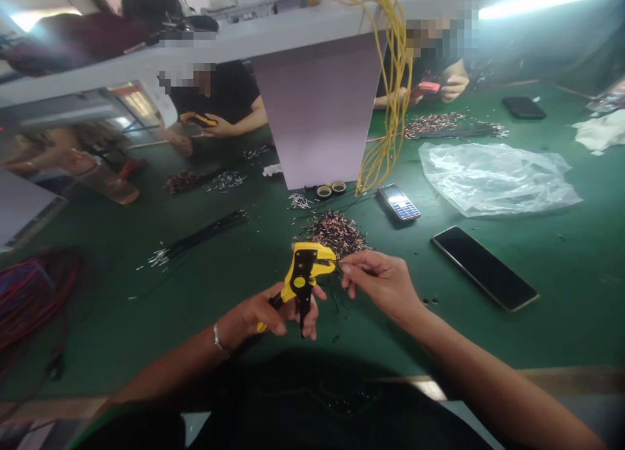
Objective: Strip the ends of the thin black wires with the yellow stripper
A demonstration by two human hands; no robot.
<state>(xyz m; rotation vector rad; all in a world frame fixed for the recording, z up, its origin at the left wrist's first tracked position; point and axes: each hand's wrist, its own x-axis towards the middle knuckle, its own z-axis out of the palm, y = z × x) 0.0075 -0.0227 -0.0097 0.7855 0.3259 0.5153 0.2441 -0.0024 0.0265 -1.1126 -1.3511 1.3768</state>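
Dark clothing (293,411) fills the near edge, right against the counter (146,294). Just beyond it, the left hand (258,310) has its grip closed around the handles of the yellow-and-black wire stripper (301,267), held up over the counter, in front of a heap of copper-and-black clippings (339,228). The right hand (390,281) has thumb and forefinger pinched together beside the tool's mouth, on what looks like a thin dark wire (340,262), though so little of it shows that I can't make out its length.

To my eye, the fingertips are the worry: they're so near the mouth that a squeeze with the hand too far forward could nip them. A wire fed in crooked or too shallow might slip or get nicked, and a loose pinch could let it drop among the clippings, where it would be hard to pick out.

As for the stripper, its mouth faces the person's right, toward the pinching fingers. Its long axis slopes from the head, up and away, down to the handles, nearer the body and slightly leftward, their ends spread apart.
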